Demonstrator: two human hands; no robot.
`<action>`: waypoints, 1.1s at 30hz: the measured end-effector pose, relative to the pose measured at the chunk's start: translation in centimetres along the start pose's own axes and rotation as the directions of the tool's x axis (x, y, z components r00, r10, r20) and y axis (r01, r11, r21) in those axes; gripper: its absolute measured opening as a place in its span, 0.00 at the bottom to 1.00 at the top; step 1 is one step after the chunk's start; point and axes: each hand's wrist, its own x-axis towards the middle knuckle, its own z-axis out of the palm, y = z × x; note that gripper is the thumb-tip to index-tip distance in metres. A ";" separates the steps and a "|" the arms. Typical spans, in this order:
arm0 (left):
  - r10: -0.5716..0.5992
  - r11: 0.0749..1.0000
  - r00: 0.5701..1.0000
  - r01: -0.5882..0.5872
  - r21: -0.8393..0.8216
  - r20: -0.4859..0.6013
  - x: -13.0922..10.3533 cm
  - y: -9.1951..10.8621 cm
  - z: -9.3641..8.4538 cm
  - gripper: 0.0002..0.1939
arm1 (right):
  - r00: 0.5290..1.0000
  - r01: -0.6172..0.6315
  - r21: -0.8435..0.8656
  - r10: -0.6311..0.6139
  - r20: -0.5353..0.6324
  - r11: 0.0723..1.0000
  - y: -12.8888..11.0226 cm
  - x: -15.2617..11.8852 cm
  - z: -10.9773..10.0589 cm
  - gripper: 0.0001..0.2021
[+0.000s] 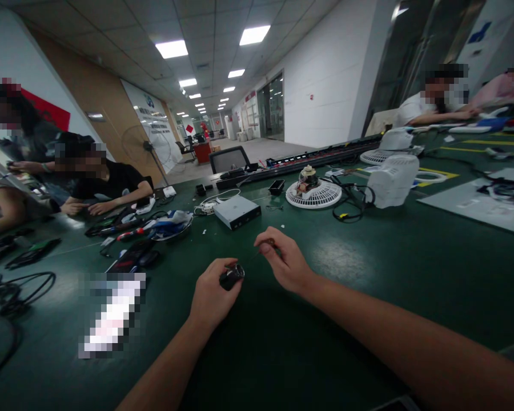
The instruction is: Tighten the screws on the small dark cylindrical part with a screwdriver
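Note:
My left hand is closed around a small black cylindrical part, its shiny round end turned toward my right hand. Between the thumb and fingers of my right hand is a small screwdriver with a brownish handle. Its thin shaft points left and down toward the black part. Whether the tip touches the part is too fine to make out. Both hands are held above the green table.
Beyond my hands lie a silver optical drive, a small black tray and a white fan grille with a motor on it. A white housing stands right. A pixelated bright phone-like object lies left. Other people sit around the table.

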 end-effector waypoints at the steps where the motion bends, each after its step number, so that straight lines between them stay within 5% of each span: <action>1: -0.005 1.000 1.000 0.005 0.005 -0.011 0.0 0.0 -0.1 0.16 | 0.999 -0.033 0.048 0.034 -0.012 0.998 0.1 -0.1 0.1 0.12; 6: -0.005 1.000 0.999 0.006 0.002 -0.054 0.0 0.2 -0.2 0.16 | 0.979 -0.198 0.232 0.202 0.007 0.952 0.8 -0.3 0.6 0.14; 15: -0.011 1.000 0.998 0.010 -0.017 -0.058 -0.1 0.0 -0.2 0.16 | 0.950 -0.312 0.316 0.298 0.094 0.896 1.4 0.3 0.5 0.14; 33: -0.026 1.000 0.998 0.025 -0.013 -0.057 0.0 -0.1 -0.1 0.16 | 0.951 -0.308 0.282 0.302 0.066 0.908 1.5 0.3 0.4 0.13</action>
